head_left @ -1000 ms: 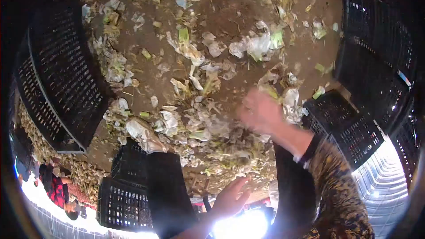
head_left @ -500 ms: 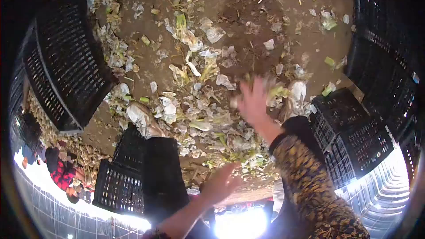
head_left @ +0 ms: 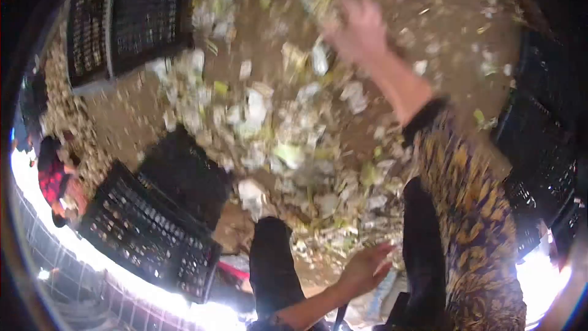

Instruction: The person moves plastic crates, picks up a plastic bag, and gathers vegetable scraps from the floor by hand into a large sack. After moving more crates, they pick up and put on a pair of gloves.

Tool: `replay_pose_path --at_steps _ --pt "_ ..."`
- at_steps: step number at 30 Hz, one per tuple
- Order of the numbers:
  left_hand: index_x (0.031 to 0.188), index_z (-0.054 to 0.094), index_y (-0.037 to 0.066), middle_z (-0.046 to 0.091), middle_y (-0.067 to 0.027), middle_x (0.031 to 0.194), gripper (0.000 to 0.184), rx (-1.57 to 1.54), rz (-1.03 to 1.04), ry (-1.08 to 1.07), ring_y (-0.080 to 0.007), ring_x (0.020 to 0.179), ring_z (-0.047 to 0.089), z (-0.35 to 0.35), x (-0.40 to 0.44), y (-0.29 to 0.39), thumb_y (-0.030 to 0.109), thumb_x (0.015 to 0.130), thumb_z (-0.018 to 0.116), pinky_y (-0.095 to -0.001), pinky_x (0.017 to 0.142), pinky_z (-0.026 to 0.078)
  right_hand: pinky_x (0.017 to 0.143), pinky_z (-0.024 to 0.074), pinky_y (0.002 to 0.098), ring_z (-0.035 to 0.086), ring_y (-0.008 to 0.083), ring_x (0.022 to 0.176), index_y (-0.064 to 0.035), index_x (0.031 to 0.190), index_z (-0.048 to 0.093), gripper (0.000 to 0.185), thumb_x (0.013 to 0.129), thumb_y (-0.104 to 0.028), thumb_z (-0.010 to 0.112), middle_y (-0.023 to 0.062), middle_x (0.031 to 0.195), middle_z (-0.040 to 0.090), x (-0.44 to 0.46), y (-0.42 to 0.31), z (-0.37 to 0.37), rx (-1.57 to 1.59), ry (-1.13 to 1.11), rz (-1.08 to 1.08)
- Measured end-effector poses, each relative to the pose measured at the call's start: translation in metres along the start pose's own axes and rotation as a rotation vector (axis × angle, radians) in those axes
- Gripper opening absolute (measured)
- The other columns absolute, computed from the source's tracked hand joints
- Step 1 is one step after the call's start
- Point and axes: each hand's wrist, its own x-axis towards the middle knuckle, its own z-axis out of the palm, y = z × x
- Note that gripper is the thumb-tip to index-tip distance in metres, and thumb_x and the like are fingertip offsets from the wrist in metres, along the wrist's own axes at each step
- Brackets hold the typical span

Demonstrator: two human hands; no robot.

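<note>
My right hand (head_left: 361,30), in a flower-patterned sleeve (head_left: 468,208), reaches out over the littered dirt floor. Motion smears its fingers, so whether anything is in them is hidden. Below it lie pale, papery vegetable peelings (head_left: 294,153) with green bits of stalk among them. Low in the view, near my right leg, my left hand (head_left: 365,271) hangs with fingers loosely bent and apart. I see nothing in it. A whitish shoe (head_left: 252,199) shows beyond my left knee.
Black slatted crates stand at the upper left (head_left: 150,15), at the lower left (head_left: 150,227) and along the right edge (head_left: 536,141). At the far left is another person in a red and black checked top (head_left: 52,178). Scraps cover much of the brown ground (head_left: 422,104).
My view has turned, and the crates on the left sit elsewhere in it. My right hand is farther up and out; my left hand has shifted right and lower.
</note>
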Motion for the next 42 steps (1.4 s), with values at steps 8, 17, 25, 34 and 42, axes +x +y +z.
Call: replay_pose_path --at_steps 8,17,25,34,42 --pt "0.128 0.043 0.008 0.045 -0.0166 0.128 0.047 -0.187 0.014 -0.010 -0.0303 0.115 0.048 0.020 -0.076 -0.057 0.028 0.086 0.051 -0.0404 0.092 0.044 0.098 0.0191 0.0660 0.020 0.0403 0.132 -0.0175 0.130 0.042 0.063 0.075 -0.044 0.060 0.0174 0.139 0.029 -0.222 -0.072 0.097 -0.159 -0.132 -0.304" --pt "0.116 0.052 0.004 0.051 -0.0181 0.113 0.041 -0.173 0.149 0.185 -0.0344 0.102 0.053 0.016 -0.135 -0.065 0.028 0.084 0.056 -0.0443 0.085 0.047 0.071 0.0519 0.0407 0.042 0.0339 0.115 -0.0059 0.097 0.062 0.044 0.073 -0.043 0.066 0.0210 0.117 0.045 -0.319 -0.201 0.071 -0.295 -1.209 -0.369" --pt "0.131 0.041 0.008 0.025 -0.0207 0.143 0.052 -0.775 -0.143 0.049 -0.0393 0.127 0.034 -0.037 -0.176 -0.093 0.040 0.090 0.049 -0.0464 0.099 0.036 0.098 0.0199 0.0689 0.013 0.0376 0.135 -0.0267 0.131 0.043 0.070 0.071 -0.057 0.062 0.0138 0.146 0.021 -0.126 -0.404 0.221 -0.295 -0.286 -0.692" --pt "0.118 0.052 0.009 0.042 -0.0249 0.127 0.042 -0.111 0.391 0.513 -0.0390 0.107 0.051 0.061 -0.162 -0.072 0.032 0.083 0.056 -0.0440 0.088 0.045 0.097 0.0278 0.0648 0.012 0.0321 0.136 -0.0254 0.128 0.049 0.059 0.073 -0.041 0.064 0.0121 0.146 0.019 -0.304 -0.222 0.154 -0.577 -0.759 -0.656" --pt "0.121 0.050 0.008 0.037 -0.0282 0.129 0.050 -0.263 0.316 -0.040 -0.0400 0.117 0.043 0.018 -0.174 -0.066 0.039 0.082 0.056 -0.0463 0.092 0.043 0.088 0.0469 0.0415 0.042 0.0328 0.119 -0.0158 0.128 0.045 0.062 0.074 -0.037 0.068 0.0201 0.133 0.033 -0.362 -0.187 0.057 -0.614 -1.399 -0.338"
